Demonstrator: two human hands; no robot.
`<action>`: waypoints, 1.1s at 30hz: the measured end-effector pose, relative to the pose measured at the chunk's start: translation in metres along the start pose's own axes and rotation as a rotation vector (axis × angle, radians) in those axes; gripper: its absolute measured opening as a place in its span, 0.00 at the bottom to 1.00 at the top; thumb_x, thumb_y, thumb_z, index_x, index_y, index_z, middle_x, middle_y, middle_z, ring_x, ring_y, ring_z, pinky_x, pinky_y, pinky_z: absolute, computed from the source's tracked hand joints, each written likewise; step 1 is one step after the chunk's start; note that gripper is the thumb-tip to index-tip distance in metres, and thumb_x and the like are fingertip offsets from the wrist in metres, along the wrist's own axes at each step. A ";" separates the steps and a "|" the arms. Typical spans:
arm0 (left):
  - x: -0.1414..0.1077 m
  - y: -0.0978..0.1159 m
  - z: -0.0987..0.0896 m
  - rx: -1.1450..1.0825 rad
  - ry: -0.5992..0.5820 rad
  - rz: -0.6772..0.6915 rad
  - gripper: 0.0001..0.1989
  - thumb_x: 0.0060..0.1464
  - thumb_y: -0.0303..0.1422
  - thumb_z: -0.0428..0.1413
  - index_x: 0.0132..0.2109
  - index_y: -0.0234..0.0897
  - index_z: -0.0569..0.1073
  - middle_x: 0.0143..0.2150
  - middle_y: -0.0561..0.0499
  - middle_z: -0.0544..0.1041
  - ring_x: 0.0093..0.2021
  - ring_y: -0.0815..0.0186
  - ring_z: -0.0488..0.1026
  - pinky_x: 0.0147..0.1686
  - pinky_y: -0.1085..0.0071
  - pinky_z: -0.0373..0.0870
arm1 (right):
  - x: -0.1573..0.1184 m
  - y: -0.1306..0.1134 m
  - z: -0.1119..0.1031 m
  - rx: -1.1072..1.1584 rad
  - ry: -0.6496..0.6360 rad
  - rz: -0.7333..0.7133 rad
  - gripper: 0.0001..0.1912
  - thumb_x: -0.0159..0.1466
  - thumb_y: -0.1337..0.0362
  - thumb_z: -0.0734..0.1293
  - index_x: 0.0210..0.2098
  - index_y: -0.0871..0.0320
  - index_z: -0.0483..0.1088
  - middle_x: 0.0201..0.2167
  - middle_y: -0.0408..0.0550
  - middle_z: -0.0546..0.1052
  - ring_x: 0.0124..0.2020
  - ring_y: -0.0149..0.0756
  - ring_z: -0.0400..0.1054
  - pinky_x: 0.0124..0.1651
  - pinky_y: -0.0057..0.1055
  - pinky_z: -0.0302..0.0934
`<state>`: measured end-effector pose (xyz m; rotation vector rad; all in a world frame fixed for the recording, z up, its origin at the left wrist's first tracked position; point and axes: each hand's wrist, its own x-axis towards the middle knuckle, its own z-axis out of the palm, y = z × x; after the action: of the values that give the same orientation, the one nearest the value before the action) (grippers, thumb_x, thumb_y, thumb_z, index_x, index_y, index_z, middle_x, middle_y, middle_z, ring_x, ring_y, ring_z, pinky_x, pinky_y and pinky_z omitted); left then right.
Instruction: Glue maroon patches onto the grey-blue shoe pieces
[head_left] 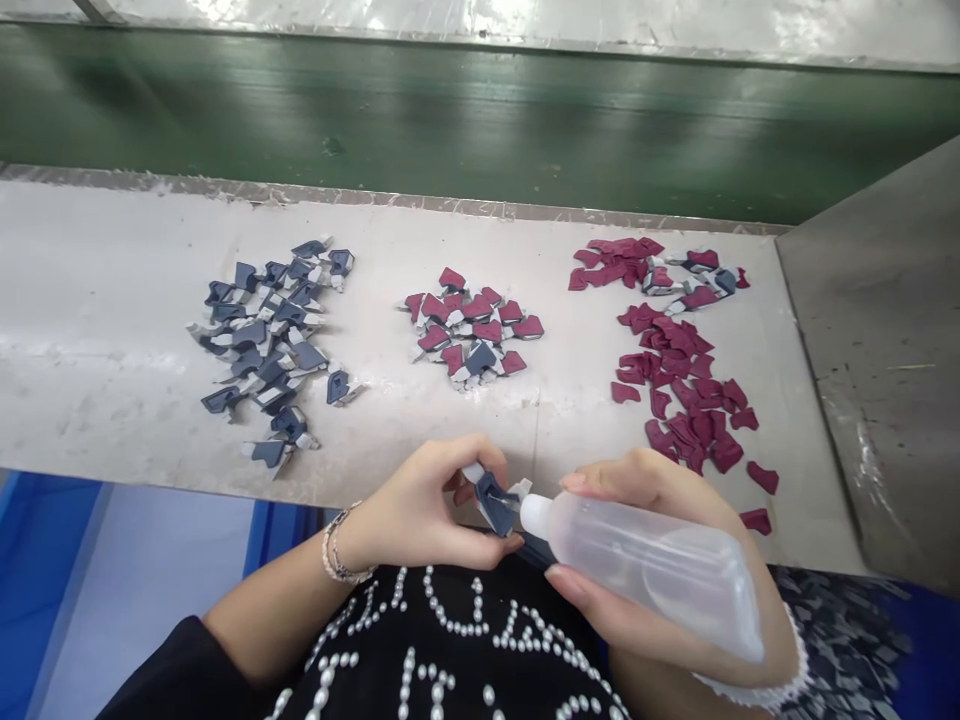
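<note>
- The left pile, middle pile and right pile of cut pieces lie on the desk.
- The left hand holds a small piece in front of the middle pile.
- The right hand holds a plastic bottle just beside it.
- A belt lies behind the desk.
- A metal panel stands to the right.

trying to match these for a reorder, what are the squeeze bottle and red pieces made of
The squeeze bottle looks like soft translucent plastic, probably polyethylene: its cloudy, satin wall lets light through. The red pieces look like matte cut fabric or synthetic leather, with no shine and clean-cut edges; this view can't settle which.
</note>
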<state>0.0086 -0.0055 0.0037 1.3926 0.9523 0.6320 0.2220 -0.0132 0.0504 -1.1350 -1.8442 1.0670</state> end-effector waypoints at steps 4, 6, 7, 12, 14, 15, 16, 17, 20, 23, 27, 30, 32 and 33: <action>0.000 0.002 -0.002 0.068 -0.024 -0.005 0.15 0.43 0.29 0.66 0.38 0.37 0.69 0.28 0.58 0.68 0.26 0.73 0.62 0.23 0.78 0.60 | 0.005 -0.007 0.004 -0.022 -0.014 -0.009 0.15 0.62 0.54 0.73 0.41 0.48 0.63 0.27 0.40 0.77 0.22 0.36 0.73 0.22 0.32 0.65; 0.001 0.003 -0.003 0.083 -0.032 -0.009 0.15 0.44 0.30 0.65 0.38 0.37 0.69 0.29 0.57 0.67 0.26 0.73 0.62 0.24 0.78 0.60 | 0.008 -0.008 0.005 -0.013 -0.020 0.002 0.14 0.62 0.57 0.73 0.40 0.48 0.63 0.27 0.39 0.77 0.23 0.35 0.74 0.22 0.31 0.66; 0.001 0.004 -0.003 0.085 -0.035 -0.016 0.15 0.45 0.31 0.66 0.38 0.37 0.68 0.29 0.57 0.67 0.26 0.73 0.61 0.24 0.77 0.59 | 0.009 -0.009 0.005 -0.009 -0.024 0.014 0.14 0.62 0.60 0.73 0.40 0.48 0.63 0.27 0.38 0.76 0.23 0.34 0.74 0.22 0.30 0.67; 0.001 0.005 -0.004 0.101 -0.051 -0.026 0.17 0.45 0.33 0.66 0.39 0.38 0.67 0.30 0.57 0.67 0.26 0.73 0.60 0.25 0.76 0.59 | 0.011 -0.014 0.002 -0.015 -0.061 0.047 0.16 0.58 0.66 0.74 0.38 0.49 0.62 0.27 0.34 0.76 0.22 0.30 0.73 0.23 0.26 0.68; 0.001 0.005 -0.004 0.109 -0.047 -0.014 0.17 0.45 0.32 0.66 0.39 0.39 0.67 0.30 0.57 0.67 0.26 0.73 0.60 0.25 0.76 0.59 | 0.012 -0.014 0.002 -0.010 -0.068 0.055 0.16 0.58 0.66 0.74 0.37 0.50 0.62 0.27 0.34 0.76 0.23 0.29 0.73 0.24 0.25 0.69; 0.001 0.005 -0.005 0.111 -0.044 -0.008 0.16 0.45 0.32 0.66 0.38 0.39 0.67 0.30 0.58 0.67 0.26 0.73 0.60 0.25 0.76 0.59 | 0.012 -0.014 0.003 -0.013 -0.071 0.060 0.16 0.57 0.66 0.74 0.37 0.50 0.62 0.27 0.34 0.76 0.23 0.29 0.74 0.24 0.25 0.69; 0.001 0.005 -0.005 0.115 -0.042 -0.003 0.16 0.45 0.32 0.66 0.38 0.39 0.67 0.30 0.58 0.66 0.26 0.73 0.60 0.25 0.76 0.59 | 0.012 -0.013 0.003 -0.017 -0.071 0.059 0.16 0.57 0.66 0.74 0.37 0.50 0.62 0.27 0.34 0.76 0.23 0.29 0.74 0.24 0.25 0.69; 0.000 0.005 -0.005 0.117 -0.041 -0.001 0.16 0.45 0.31 0.66 0.38 0.39 0.67 0.29 0.58 0.66 0.26 0.73 0.60 0.25 0.76 0.59 | 0.013 -0.013 0.004 -0.022 -0.073 0.057 0.16 0.57 0.66 0.74 0.37 0.50 0.63 0.27 0.34 0.76 0.24 0.30 0.74 0.24 0.25 0.69; -0.001 0.005 -0.004 0.118 -0.046 -0.003 0.16 0.45 0.31 0.66 0.38 0.39 0.67 0.29 0.58 0.66 0.25 0.74 0.59 0.25 0.77 0.58 | 0.013 -0.014 0.003 -0.039 -0.104 0.046 0.15 0.58 0.66 0.74 0.35 0.50 0.62 0.26 0.33 0.76 0.25 0.30 0.75 0.25 0.25 0.70; -0.002 0.005 -0.003 0.108 -0.034 0.002 0.16 0.45 0.29 0.65 0.39 0.39 0.66 0.30 0.58 0.67 0.26 0.73 0.60 0.24 0.77 0.58 | 0.012 -0.016 0.002 -0.077 -0.091 0.042 0.13 0.60 0.66 0.72 0.36 0.50 0.63 0.26 0.33 0.75 0.24 0.29 0.74 0.26 0.25 0.70; -0.001 0.006 -0.003 0.092 -0.035 -0.009 0.16 0.45 0.28 0.65 0.39 0.39 0.66 0.31 0.57 0.67 0.26 0.74 0.60 0.24 0.78 0.58 | 0.009 -0.017 0.002 -0.125 -0.076 0.022 0.12 0.60 0.65 0.72 0.36 0.50 0.64 0.28 0.35 0.76 0.26 0.31 0.75 0.27 0.26 0.70; 0.000 0.007 -0.004 0.107 -0.039 0.001 0.15 0.46 0.28 0.64 0.38 0.38 0.67 0.30 0.58 0.67 0.27 0.74 0.60 0.25 0.77 0.59 | 0.008 -0.016 0.003 -0.160 -0.105 -0.006 0.12 0.59 0.66 0.73 0.35 0.51 0.64 0.29 0.38 0.79 0.27 0.33 0.77 0.27 0.27 0.71; 0.001 0.008 -0.003 0.109 -0.032 0.009 0.15 0.45 0.28 0.65 0.38 0.38 0.66 0.30 0.58 0.67 0.27 0.74 0.60 0.25 0.77 0.59 | 0.007 -0.015 0.002 -0.170 -0.094 -0.001 0.11 0.60 0.66 0.72 0.35 0.51 0.64 0.29 0.38 0.78 0.27 0.33 0.76 0.26 0.28 0.70; 0.001 0.008 -0.003 0.106 -0.029 0.007 0.16 0.45 0.28 0.65 0.38 0.38 0.66 0.30 0.58 0.67 0.26 0.74 0.60 0.24 0.77 0.58 | 0.006 -0.015 0.002 -0.167 -0.084 0.007 0.10 0.60 0.65 0.72 0.35 0.51 0.64 0.28 0.38 0.78 0.26 0.33 0.76 0.26 0.28 0.70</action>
<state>0.0072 -0.0023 0.0116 1.4954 0.9696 0.5718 0.2131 -0.0121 0.0644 -1.2093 -2.0277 0.9929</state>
